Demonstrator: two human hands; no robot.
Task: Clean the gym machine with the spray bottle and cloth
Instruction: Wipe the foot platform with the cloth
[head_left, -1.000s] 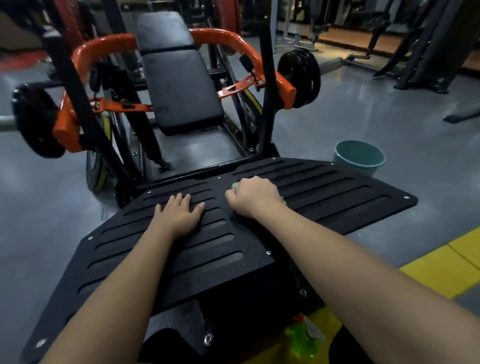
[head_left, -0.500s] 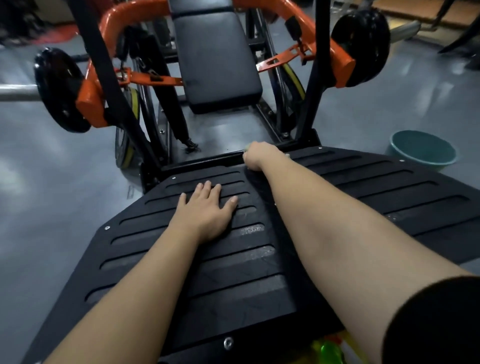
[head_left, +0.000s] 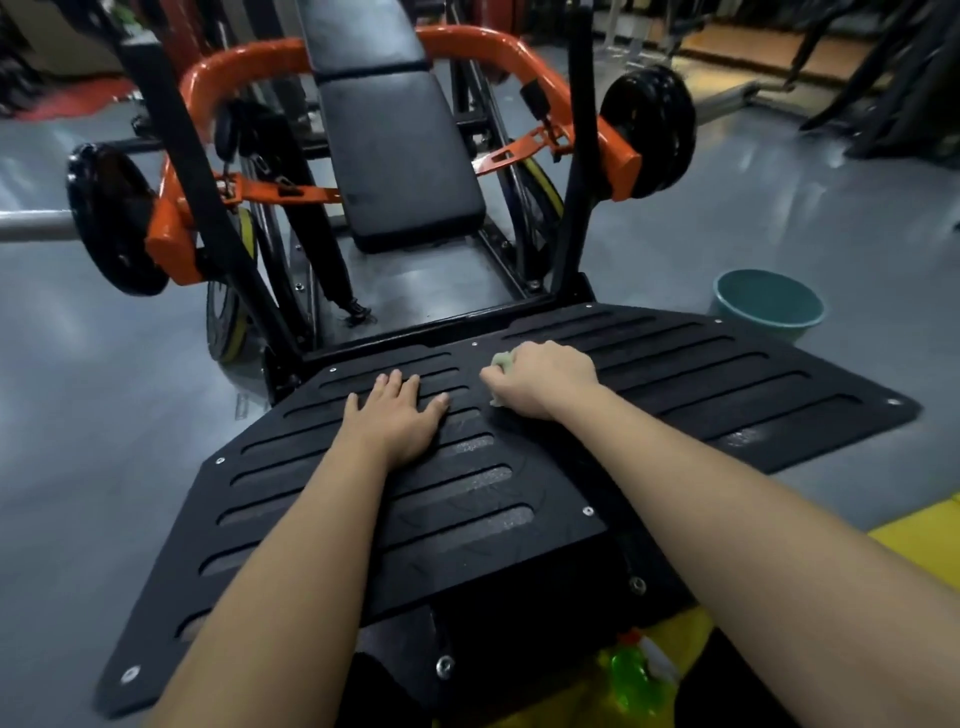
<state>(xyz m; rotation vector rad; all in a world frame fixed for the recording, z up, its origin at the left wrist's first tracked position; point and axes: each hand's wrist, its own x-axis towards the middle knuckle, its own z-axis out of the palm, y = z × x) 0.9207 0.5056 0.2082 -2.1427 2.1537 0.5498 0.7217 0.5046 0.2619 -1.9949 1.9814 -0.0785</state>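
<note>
Head view looks down on one black slotted footplate (head_left: 467, 499), the nearest part of an orange-framed gym machine (head_left: 613, 150).

Beyond the footplate's far left corner, one black weight plate (head_left: 111, 218) sits on a silver bar end. Straight beyond the far edge stands one black pad (head_left: 405, 166) in two sections, upper and lower. A second black weight plate (head_left: 649, 130) hangs beyond the far edge to the right, which makes two in all.

Two bare hands rest on the footplate. The left hand (head_left: 395, 415) lies palm down just left of the plate's middle, fingers straight and slightly spread, holding nothing. Just beside it on the right, the right hand (head_left: 540, 384) is curled into a fist around one pale green cloth (head_left: 503, 361) and presses it against the plate. Only small bits of the cloth show past the knuckles.

One teal bucket (head_left: 769, 304) stands on the grey floor just past the footplate's far right edge. One green spray bottle (head_left: 631, 675) sits below the near edge, right of middle, on yellow flooring. It is too blurred to read any label.
</note>
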